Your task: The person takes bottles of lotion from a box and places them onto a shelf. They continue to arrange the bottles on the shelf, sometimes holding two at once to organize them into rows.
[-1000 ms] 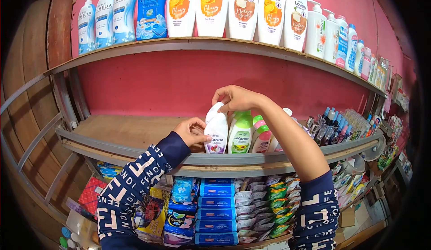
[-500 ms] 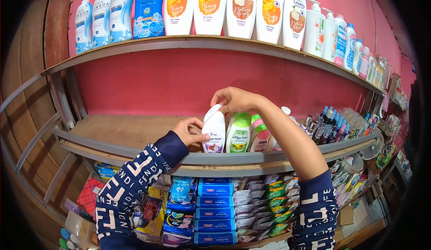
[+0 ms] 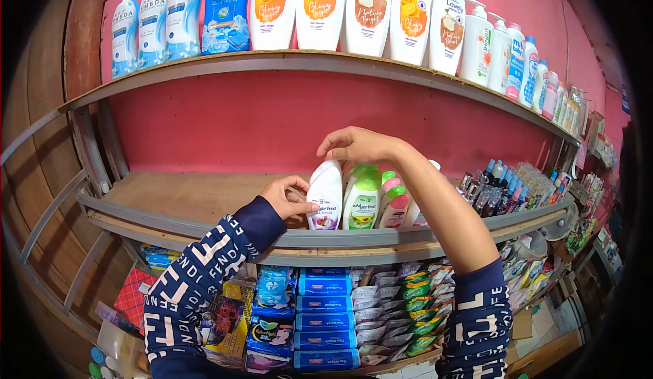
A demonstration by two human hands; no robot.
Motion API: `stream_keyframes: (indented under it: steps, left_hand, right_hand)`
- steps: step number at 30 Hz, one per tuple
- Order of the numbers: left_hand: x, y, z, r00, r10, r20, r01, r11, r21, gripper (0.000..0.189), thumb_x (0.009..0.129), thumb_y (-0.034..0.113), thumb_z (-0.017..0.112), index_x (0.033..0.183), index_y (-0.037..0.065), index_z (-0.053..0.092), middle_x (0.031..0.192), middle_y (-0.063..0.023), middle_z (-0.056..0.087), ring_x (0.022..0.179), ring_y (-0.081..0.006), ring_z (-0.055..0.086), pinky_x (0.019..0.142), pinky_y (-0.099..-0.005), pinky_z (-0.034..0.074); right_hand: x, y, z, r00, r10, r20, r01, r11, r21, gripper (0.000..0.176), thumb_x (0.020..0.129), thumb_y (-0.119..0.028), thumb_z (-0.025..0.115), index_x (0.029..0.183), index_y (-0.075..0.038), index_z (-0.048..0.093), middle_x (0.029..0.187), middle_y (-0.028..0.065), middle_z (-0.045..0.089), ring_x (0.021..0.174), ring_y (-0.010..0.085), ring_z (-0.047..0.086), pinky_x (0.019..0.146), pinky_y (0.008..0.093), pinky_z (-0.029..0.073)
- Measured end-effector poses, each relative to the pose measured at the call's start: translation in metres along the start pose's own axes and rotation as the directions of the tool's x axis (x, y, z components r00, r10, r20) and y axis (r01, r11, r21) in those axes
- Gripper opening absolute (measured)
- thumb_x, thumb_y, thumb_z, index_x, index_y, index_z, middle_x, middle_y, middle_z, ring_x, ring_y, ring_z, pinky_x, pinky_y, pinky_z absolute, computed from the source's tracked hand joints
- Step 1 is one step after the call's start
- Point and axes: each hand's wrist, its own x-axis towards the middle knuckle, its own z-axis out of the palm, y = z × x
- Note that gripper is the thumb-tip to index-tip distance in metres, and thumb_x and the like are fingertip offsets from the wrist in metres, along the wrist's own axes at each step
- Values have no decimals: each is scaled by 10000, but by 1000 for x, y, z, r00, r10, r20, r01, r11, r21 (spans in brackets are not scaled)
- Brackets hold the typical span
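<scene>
**Q:** Which hand meets the white Marina bottle (image 3: 325, 199) from the side?

**A:** The left hand (image 3: 289, 199). It is half-curled and clasps nothing. Its thumb tip rests on the bottle's left flank at label height.

**Q:** And the other hand?

**A:** The right hand (image 3: 357, 146) is directly above the bottle. Its fingertips (image 3: 325, 153) are bunched together and point down at the cap. This view does not show whether they pinch the cap or only sit over it. The two hands are apart, one beside the bottle and one over it.

**Q:** How does the bottle itself stand?

**A:** It stands upright on the middle shelf (image 3: 190, 202), close behind the front rail, with its purple label facing outward.

**Q:** What are its nearest neighbours?

**A:** A green Marina bottle (image 3: 362, 199) stands just beside its right flank. A pink-capped bottle (image 3: 396, 205) stands to the right of that one. Both are upright. Well to the right of the white bottle is a crowd of small dark-capped bottles (image 3: 503, 185).

**Q:** What lies behind, above and below it?

**A:** A pink wall (image 3: 272, 127) is behind it. Above it is the upper shelf (image 3: 204, 66), which carries a row of tall pump bottles (image 3: 323, 5) marked "Lovely". Straight below it is a stack of blue packs (image 3: 325, 304), and green-and-white sachets (image 3: 415, 304) lie to the right of that stack.

**Q:** What do the sleeves look like?

**A:** They are dark blue with white lettering, and both forearms rise from below the bottle.
</scene>
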Motion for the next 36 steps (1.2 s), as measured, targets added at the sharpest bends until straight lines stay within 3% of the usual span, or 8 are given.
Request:
stream_keyframes:
  steps: [7,8,12,20,23,26,30,36]
  left_hand:
    - [-3,8,-2,994,86,-69,-79,992,96,387,751,78,773,1063,30,549,968,-97,597,895,-145,604,719,-279,562]
    - [-1,2,-4,943,308,-125,-272,931,242,421,711,144,815,1050,70,577,970,-58,537,913,-117,536,704,-271,503]
    - [-40,45,17,839,470,-275,-457,882,114,376,761,97,751,1087,64,566,1028,-47,543,1016,-146,531,809,-275,469]
    - [-112,17,116,721,692,48,-682,720,-129,285,761,87,690,1004,14,560,976,-148,586,922,-267,578,833,-356,453]
    - [-129,0,181,751,646,139,-577,743,-339,285,782,112,678,1015,4,556,993,-137,578,937,-242,567,836,-339,448]
    - [-160,-4,261,828,503,248,-271,746,-609,280,818,142,652,1029,-7,544,1026,-133,554,937,-207,548,837,-313,441]
    - [-231,22,365,696,505,509,-15,720,-694,327,863,237,641,1035,-17,526,1046,-145,530,938,-194,529,842,-306,441]
    - [-389,87,489,379,545,748,215,735,-644,356,853,286,654,1025,-1,534,1038,-144,536,942,-212,546,806,-322,464]
  right_hand:
    - [-15,-3,-16,949,-187,-256,184,982,-34,227,948,-163,529,1122,-46,615,987,50,639,822,111,582,745,282,501]
    - [-25,-5,-17,913,-221,-343,227,974,-22,227,941,-171,538,1116,-52,623,971,43,638,798,100,570,724,278,491]
    - [-88,-9,-2,670,-325,-667,394,918,-52,243,941,-177,542,1127,-42,621,958,16,625,830,84,542,751,258,469]
    - [-299,21,133,444,1,-896,173,981,87,249,904,-46,568,1144,12,598,1176,100,610,1051,159,581,915,305,456]
    - [-410,42,205,147,199,-969,112,970,216,253,917,-85,554,1151,7,579,1167,140,610,1012,206,612,845,333,502]
    - [-530,22,306,-346,475,-809,205,880,429,286,931,-179,551,1164,-12,548,1124,154,622,915,215,639,782,335,525]
    - [-681,-81,468,-827,382,-412,222,896,385,303,939,-232,544,1177,-45,529,1081,126,631,857,201,641,745,341,533]
    - [-807,-262,712,-999,0,48,14,955,296,319,943,-269,538,1185,-60,536,1050,107,640,843,196,645,716,330,534]
